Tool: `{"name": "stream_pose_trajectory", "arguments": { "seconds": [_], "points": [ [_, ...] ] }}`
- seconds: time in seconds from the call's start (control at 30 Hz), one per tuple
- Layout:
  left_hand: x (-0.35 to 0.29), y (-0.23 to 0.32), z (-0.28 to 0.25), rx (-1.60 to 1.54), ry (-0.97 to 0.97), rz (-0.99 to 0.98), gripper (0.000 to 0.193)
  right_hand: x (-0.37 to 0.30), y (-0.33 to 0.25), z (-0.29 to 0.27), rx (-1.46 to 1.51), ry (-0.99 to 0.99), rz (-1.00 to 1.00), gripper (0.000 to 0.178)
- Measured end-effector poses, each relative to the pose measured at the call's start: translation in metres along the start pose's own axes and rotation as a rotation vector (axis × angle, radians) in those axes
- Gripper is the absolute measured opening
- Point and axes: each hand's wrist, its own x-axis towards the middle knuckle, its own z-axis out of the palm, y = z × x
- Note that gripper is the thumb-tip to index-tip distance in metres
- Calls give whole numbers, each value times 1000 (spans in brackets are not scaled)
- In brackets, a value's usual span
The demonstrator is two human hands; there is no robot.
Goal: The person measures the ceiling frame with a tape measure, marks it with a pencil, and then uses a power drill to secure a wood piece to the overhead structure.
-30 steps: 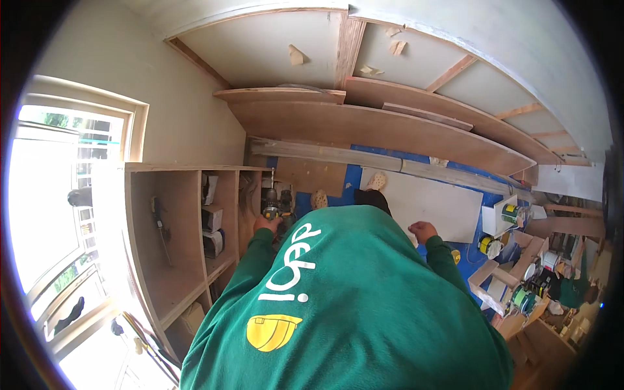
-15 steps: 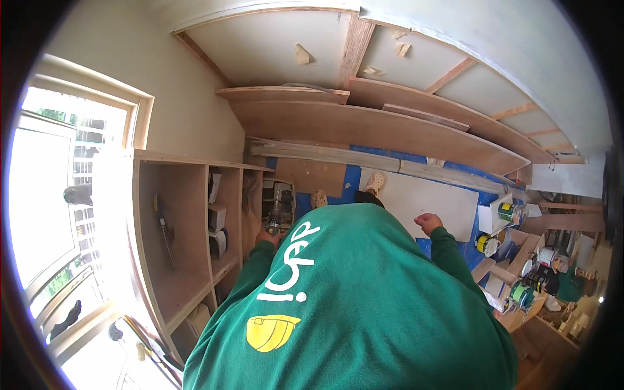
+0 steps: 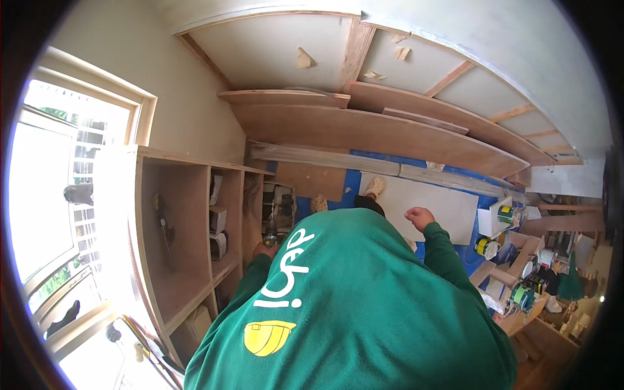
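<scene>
One left hand (image 3: 265, 249) grasps one dark power drill (image 3: 271, 227) beside one brown plywood open-fronted cabinet (image 3: 175, 224); one right hand (image 3: 420, 218), curled, cannot tell if holding anything, above white rectangular board (image 3: 432, 207). Two cream perforated clogs (image 3: 375, 188) below.

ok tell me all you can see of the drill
The drill looks dark, with a yellowish patch toward its rear, perhaps plastic and metal. Its narrower front end points forward, beside the wooden shelving unit. The left hand grips it; the handle is hidden, and any bit is too blurred to tell.
</scene>
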Motion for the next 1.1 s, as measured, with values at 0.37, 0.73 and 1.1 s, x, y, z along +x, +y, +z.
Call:
{"name": "stream_pose_trajectory", "arguments": {
  "seconds": [0.37,0.73,1.1],
  "points": [
    [28,-8,2,93,39,55,70,-20,36,27,-15,-96,100,36],
    [41,-13,10,133,-11,118,73,-33,39,31,42,-32,69,38],
    [26,-6,-2,184,-70,3,67,-36,30,19,-82,22,71,35]
  ]
}}
